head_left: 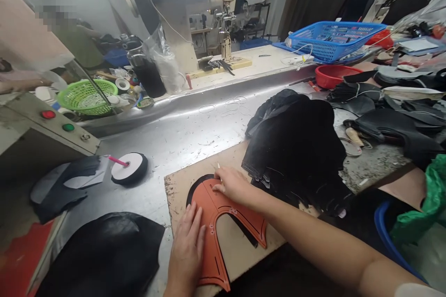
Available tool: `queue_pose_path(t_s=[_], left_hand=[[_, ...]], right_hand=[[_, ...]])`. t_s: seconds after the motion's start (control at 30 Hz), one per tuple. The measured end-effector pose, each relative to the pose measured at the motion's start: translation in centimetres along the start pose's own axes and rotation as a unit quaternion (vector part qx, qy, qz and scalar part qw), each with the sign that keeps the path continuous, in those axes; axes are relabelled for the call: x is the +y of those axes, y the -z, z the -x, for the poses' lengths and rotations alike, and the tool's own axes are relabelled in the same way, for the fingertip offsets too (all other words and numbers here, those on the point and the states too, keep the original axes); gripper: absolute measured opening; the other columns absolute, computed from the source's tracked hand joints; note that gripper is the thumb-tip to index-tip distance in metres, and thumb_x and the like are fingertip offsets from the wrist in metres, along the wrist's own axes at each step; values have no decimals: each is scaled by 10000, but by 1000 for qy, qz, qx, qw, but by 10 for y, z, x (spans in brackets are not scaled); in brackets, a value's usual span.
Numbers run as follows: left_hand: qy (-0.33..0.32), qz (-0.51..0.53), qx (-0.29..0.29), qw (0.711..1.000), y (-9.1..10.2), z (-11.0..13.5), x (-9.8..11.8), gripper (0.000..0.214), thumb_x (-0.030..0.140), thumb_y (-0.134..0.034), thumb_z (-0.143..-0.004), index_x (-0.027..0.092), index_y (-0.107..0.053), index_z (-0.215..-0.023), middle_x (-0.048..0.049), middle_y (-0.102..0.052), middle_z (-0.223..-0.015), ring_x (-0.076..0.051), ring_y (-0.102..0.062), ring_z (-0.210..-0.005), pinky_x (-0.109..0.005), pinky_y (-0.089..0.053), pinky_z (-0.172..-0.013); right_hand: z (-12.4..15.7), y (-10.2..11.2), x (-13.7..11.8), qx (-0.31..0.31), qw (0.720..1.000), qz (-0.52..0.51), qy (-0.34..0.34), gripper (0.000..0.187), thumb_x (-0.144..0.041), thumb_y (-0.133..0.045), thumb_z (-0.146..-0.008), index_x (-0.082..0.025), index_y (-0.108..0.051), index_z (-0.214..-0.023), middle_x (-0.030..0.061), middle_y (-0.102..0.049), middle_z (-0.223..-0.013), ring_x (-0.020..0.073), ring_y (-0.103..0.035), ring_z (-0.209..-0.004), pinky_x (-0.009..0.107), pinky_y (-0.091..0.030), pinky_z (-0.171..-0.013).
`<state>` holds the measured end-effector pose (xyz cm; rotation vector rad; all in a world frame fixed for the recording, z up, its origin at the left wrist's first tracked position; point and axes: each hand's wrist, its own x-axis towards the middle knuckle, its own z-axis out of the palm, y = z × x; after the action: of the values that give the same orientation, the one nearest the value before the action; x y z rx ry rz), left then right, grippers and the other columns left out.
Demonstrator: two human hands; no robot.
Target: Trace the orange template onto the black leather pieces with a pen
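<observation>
An orange U-shaped template (206, 204) with thin slots and lines lies over a black piece (195, 187) on a beige board (228, 246). The black shows past the template's curved far edge and along its inner right edge. My left hand (188, 246) rests flat on the template's left side, fingers stretched out. At the far right of the curve, my right hand (232, 185) is pinched round a thin white pen-like stick (219, 166). Only one end of the stick shows above the fingers; its lower end is hidden.
Stacked black pieces (289, 144) stand right of the board. A tape roll (129, 169) and a black leather piece (104, 250) lie left. Behind are a sewing machine (226, 32), a green basket (87, 97), a blue basket (334, 41) and a red bowl (334, 76).
</observation>
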<state>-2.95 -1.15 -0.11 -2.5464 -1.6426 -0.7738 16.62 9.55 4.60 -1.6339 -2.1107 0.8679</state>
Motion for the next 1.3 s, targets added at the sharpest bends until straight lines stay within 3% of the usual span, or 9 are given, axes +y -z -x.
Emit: queue_pose_path(t_s=[0.27, 0.4, 0.6, 0.7, 0.8, 0.93, 1.03, 1.17, 1.3], left_hand=[[22, 19, -4, 1000, 2, 1, 3, 467, 228, -470, -889, 264, -415, -1351, -90, -509, -1368, -235, -479, -1254, -418, -493, -958], [101, 52, -16, 993, 6, 6, 3, 569, 248, -440, -904, 264, -242, -1437, -99, -445, -1421, -228, -443, -1284, -421, -475, -980], [108, 73, -27, 991, 4, 9, 3, 435, 269, -436, -899, 260, -449, -1333, -56, -521, -1363, -237, -453, -1275, -439, -442, -1012], [88, 66, -11, 994, 2, 8, 3, 364, 262, -446, -893, 239, -545, -1242, -60, -550, -1333, -239, -466, -1264, -446, -448, -1005], [91, 78, 0, 993, 2, 6, 3, 357, 271, -453, -891, 221, -554, -1230, -68, -577, -1301, -235, -495, -1240, -437, -464, -989], [168, 139, 7, 976, 11, 2, 1, 358, 305, -409, -908, 216, -559, -1221, -70, -612, -1256, -225, -551, -1180, -409, -492, -959], [243, 160, 38, 956, 20, -4, 2, 381, 307, -347, -930, 229, -524, -1259, -68, -612, -1256, -215, -563, -1166, -399, -508, -936], [155, 108, 15, 982, 18, -6, 6, 425, 299, -427, -901, 251, -464, -1322, -73, -494, -1386, -241, -455, -1274, -448, -445, -1002], [69, 28, -19, 997, 2, 1, 3, 433, 282, -479, -879, 237, -485, -1309, -100, -475, -1399, -273, -436, -1286, -489, -445, -989]], right_hand=[[4, 3, 3, 19, 995, -89, 38, 138, -142, -683, -747, -159, -548, -767, 17, -577, -823, 153, -502, -800, 263, -368, -727], [17, 11, 3, 16, 986, -153, 60, 82, -213, -621, -802, -171, -554, -778, -20, -577, -716, 123, -512, -681, 230, -389, -647], [47, 119, 39, 162, 937, -309, -25, 279, -429, -668, -736, -192, -573, -848, -3, -613, -753, 140, -559, -654, 245, -426, -605], [61, 180, 70, 294, 924, -203, -138, 250, -368, -720, -685, -184, -606, -810, 16, -602, -719, 128, -525, -623, 251, -394, -582], [70, 197, 79, 328, 912, -185, -165, 253, -396, -707, -706, -189, -623, -823, 28, -601, -732, 119, -514, -607, 253, -384, -564], [61, 136, 46, 181, 917, -342, -100, 351, -473, -699, -697, -190, -579, -865, 5, -614, -725, 121, -557, -590, 216, -419, -525], [37, 60, 17, 71, 959, -274, -17, 259, -417, -573, -816, -160, -583, -833, 3, -613, -707, 121, -569, -599, 216, -450, -539], [11, -11, 7, 90, 972, -214, 25, 73, -227, -587, -799, -156, -594, -815, 19, -611, -719, 157, -575, -675, 283, -488, -640], [16, -28, 17, 115, 975, -155, 107, 231, -86, -622, -747, -172, -602, -960, 92, -628, -983, 228, -558, -980, 402, -450, -888]])
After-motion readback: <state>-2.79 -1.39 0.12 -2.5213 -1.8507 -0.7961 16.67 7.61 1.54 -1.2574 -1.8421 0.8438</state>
